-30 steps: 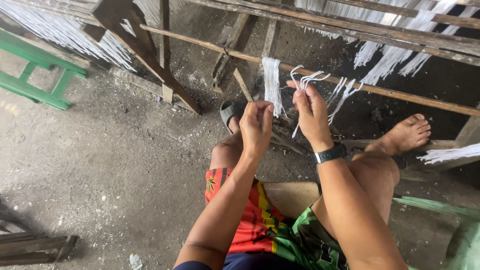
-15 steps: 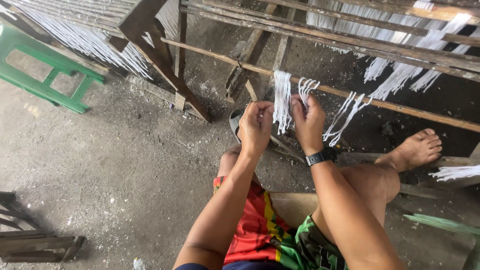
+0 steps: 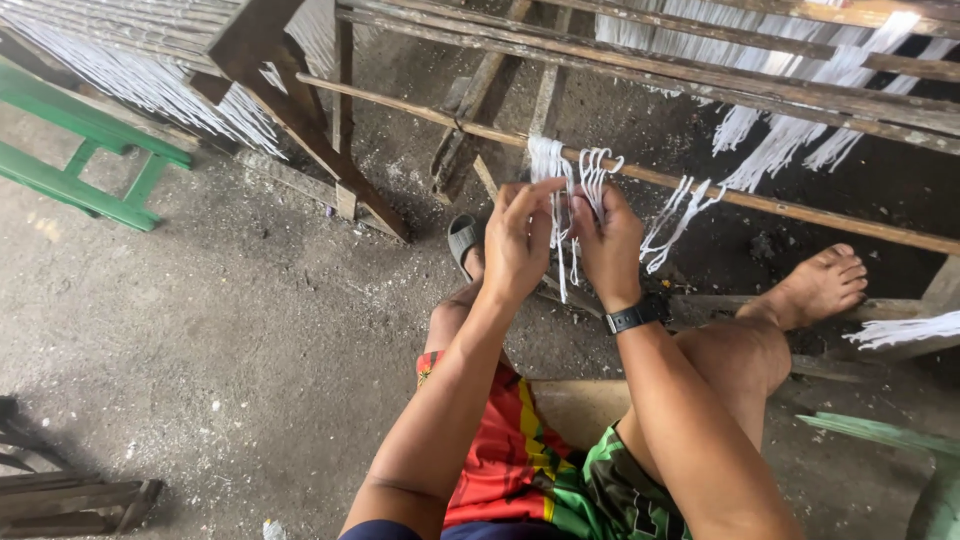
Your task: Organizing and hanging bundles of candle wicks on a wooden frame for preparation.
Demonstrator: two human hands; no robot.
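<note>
The rod (image 3: 700, 185) runs from far left to right, with beams (image 3: 700, 70) beyond it. Thread loops (image 3: 565, 180) hang on the rod; both hands, left (image 3: 515, 240) and right (image 3: 610, 245), meet on them. A bench (image 3: 80, 160) stands far left. A foot (image 3: 815, 285) rests at right, near the rod.

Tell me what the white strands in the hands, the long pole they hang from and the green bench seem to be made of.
White strands: likely cotton or similar yarn, matte, limp and frayed at the ends. Pole: probably bamboo or raw wood, brown, unpainted and round. Green bench: looks like painted wood, with square slats and scuffed paint. Both the left hand and the right hand pinch the strands.
</note>
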